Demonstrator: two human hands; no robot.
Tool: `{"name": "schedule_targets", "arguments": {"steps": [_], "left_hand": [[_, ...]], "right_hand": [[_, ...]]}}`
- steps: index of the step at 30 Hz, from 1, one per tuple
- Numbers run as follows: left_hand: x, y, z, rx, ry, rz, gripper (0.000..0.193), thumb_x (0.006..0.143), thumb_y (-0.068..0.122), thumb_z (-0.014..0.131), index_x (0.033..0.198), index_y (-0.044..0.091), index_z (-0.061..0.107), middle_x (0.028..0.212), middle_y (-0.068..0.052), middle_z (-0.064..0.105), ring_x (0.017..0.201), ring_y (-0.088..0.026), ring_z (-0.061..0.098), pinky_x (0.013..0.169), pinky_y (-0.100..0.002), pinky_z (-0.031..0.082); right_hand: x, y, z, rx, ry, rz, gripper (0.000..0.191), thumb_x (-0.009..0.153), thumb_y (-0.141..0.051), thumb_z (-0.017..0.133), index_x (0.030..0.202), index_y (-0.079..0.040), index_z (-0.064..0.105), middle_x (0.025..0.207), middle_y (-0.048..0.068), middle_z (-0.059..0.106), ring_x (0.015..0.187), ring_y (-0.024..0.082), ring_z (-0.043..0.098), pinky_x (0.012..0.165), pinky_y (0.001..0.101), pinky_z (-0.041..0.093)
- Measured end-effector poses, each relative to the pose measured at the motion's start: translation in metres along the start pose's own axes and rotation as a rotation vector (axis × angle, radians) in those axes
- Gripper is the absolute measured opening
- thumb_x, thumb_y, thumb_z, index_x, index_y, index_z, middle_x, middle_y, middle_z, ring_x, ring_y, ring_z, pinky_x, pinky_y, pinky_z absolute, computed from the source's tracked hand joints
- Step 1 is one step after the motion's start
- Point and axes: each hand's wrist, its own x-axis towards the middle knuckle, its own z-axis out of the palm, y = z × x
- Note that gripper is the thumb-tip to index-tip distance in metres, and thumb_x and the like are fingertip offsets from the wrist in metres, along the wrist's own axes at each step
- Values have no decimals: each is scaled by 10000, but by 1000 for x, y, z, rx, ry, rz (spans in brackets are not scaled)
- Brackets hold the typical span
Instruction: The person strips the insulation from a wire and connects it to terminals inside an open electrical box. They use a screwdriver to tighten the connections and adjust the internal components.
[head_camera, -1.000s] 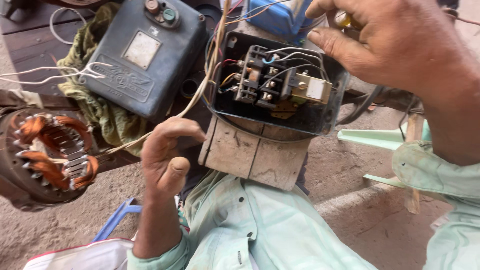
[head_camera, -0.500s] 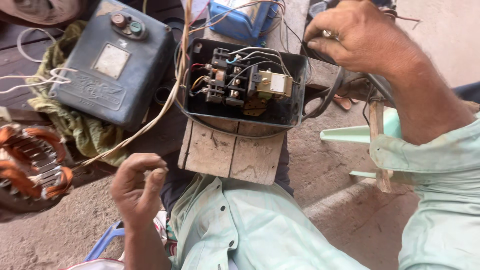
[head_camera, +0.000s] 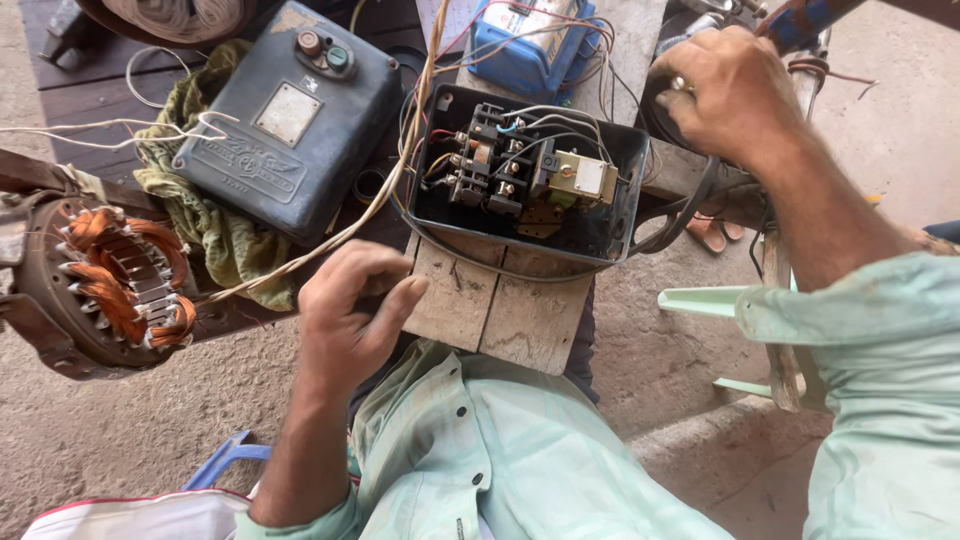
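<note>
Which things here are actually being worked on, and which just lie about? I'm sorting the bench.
In hand:
open switch box
left hand, by the plank
right hand, past the box's far corner

Lying about:
blue cover
green rag
motor stator
blue unit

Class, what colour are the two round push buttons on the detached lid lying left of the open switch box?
One button is red, the other green; the head view shows them.
</note>
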Motion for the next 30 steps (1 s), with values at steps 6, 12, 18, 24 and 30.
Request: {"name": "schedule_targets", "arguments": {"steps": [6, 12, 18, 24, 30], "left_hand": [[62, 21, 21, 153, -36, 219, 132, 940, 95, 809, 989, 58, 692, 941, -62, 683, 839, -204, 654, 743, -333, 524], [94, 26, 47, 260, -37, 303, 130, 912, 87, 794, 1008, 81, 706, 983, -60, 677, 969, -269, 647, 860, -403, 522], [102, 20, 57, 262, -34, 229, 142, 934, 60, 752, 1065, 100, 716, 1000, -52, 662, 1001, -260, 657, 888, -404, 526], [98, 17, 67, 431, -26, 286, 225, 968, 152, 755, 1192, 165, 743, 1186, -88, 621, 1130, -283, 586, 948, -425, 519], [96, 14, 74, 604, -12, 318, 287, 950, 277, 785, 1217, 176, 750, 1277, -117, 571, 1183, -317, 538, 981, -491, 457]], "right_hand": [[10, -49, -32, 446, 38, -116, 145, 1002, -185, 777, 1075, -64, 746, 1152, 110, 712, 1075, 232, 696, 986, 362, 575], [24, -77, -40, 393, 10, -299, 156, 898, -177, 824, 992, -63, 775, 1129, 103, 701, 1065, 251, 686, 937, 384, 572], [40, -77, -30, 478, 68, -294, 137, 990, -175, 820, 1004, -59, 749, 1133, 80, 698, 1062, 220, 693, 934, 370, 585], [61, -76, -15, 405, 59, -280, 153, 945, -199, 843, 1016, -74, 790, 1052, 88, 707, 994, 237, 690, 867, 388, 576], [64, -74, -10, 397, 59, -292, 156, 930, -214, 846, 1003, -86, 795, 1056, 81, 713, 970, 252, 697, 850, 405, 576]]}}
